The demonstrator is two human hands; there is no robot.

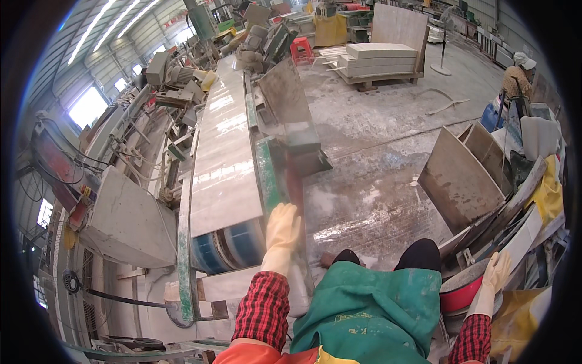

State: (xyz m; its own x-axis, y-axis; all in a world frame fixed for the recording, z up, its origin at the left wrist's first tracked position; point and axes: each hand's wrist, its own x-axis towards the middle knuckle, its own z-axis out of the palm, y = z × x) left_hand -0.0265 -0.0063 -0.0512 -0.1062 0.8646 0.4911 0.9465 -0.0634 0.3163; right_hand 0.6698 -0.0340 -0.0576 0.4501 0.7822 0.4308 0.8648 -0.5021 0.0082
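Observation:
My left hand (pixel 284 227), in a pale rubber glove, lies at the near end of the conveyor's green side rail (pixel 267 170). Its fingers are stretched forward, and it holds nothing that I can see. Beside it, a long pale stone slab (pixel 225 182) lies along the conveyor, over the blue belt roller (pixel 244 242). Out to the right, my right hand (pixel 498 270), gloved likewise, has its fingers extended next to a white strip (pixel 526 238) and above a red basin (pixel 459 299). Whether it touches either one I cannot tell.
Brown boards (pixel 464 182) lean at the right, near a person (pixel 519 79) in a white cap. Stacked slabs (pixel 381 60) sit on a pallet ahead, left of a standing fan (pixel 444 48). A red stool (pixel 301 50) stands beyond the wet floor (pixel 357 200). Machinery (pixel 176 79) lines the left.

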